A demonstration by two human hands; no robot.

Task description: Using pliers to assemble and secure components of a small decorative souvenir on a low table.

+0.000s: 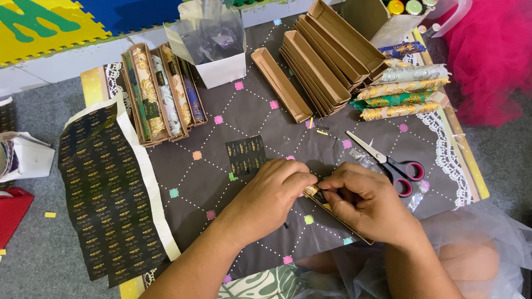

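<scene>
Near the table's front edge, the left hand and right hand pinch a narrow brown box at its far end, apparently fixing a label. Next: press it flat, keeping the box steady.

Low table under dark grey dotted cloth, lace edging at right. Grey floor around it. Yellow, green and blue foam mats beyond. Even light, possibly daylight.
</scene>
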